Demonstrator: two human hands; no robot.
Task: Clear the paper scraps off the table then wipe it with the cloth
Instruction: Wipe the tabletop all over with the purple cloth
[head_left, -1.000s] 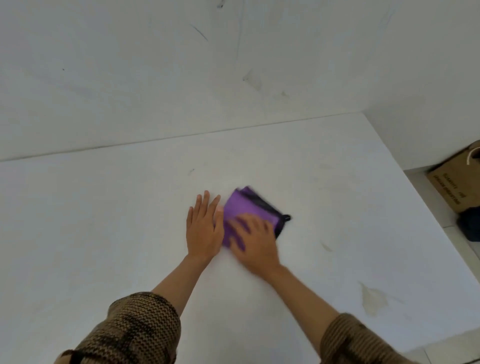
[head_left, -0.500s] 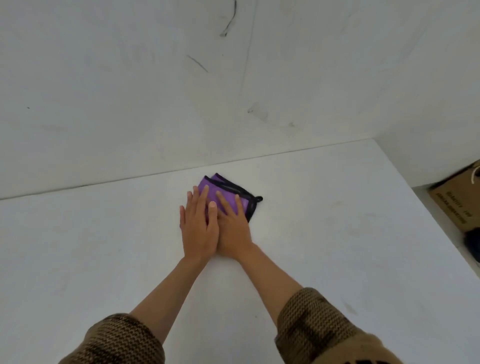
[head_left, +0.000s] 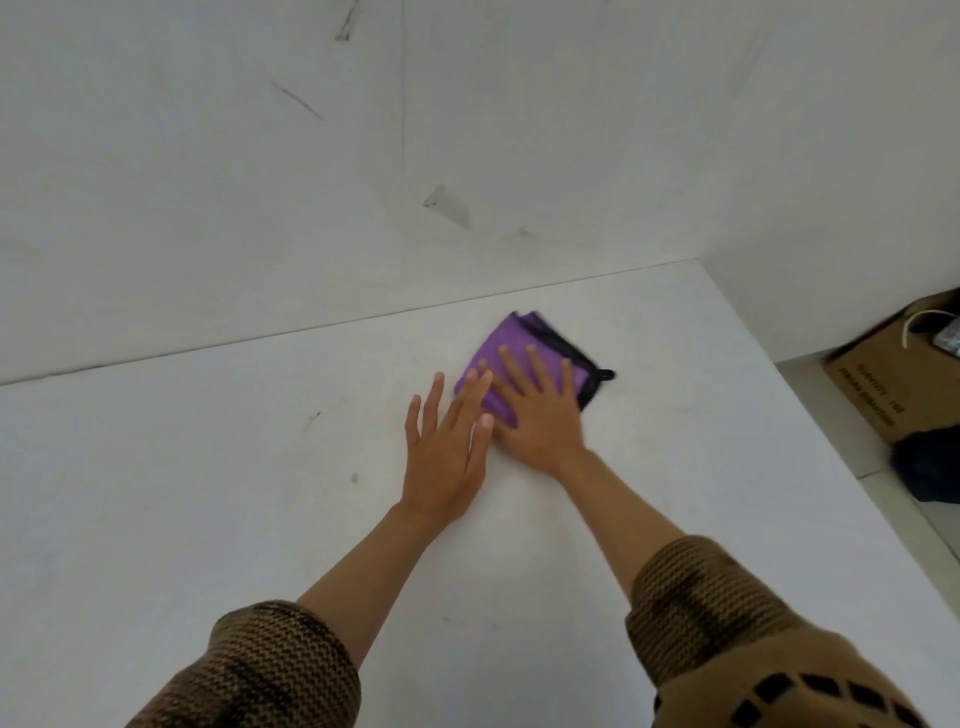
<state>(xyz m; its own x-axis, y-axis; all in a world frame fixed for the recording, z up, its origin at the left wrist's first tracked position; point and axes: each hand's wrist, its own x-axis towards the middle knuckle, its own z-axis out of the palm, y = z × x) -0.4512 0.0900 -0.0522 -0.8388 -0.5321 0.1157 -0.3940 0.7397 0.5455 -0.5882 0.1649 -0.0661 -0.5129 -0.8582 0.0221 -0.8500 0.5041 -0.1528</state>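
A folded purple cloth (head_left: 511, 340) with black edging lies on the white table (head_left: 208, 467), near the back edge and right of centre. My right hand (head_left: 540, 415) lies flat on the cloth with fingers spread, pressing it to the surface. My left hand (head_left: 447, 457) rests flat on the table just left of it, with its fingertips touching the cloth's left edge. No paper scraps show on the table.
A white wall (head_left: 467, 130) rises right behind the table. The table's right edge runs diagonally at the right. Beyond it on the floor stand a cardboard box (head_left: 893, 374) and a dark object (head_left: 930, 467). Faint smudges mark the tabletop.
Both hands slid the cloth away from me toward the wall, then to the right. The left hand now trails more to the cloth's left side.
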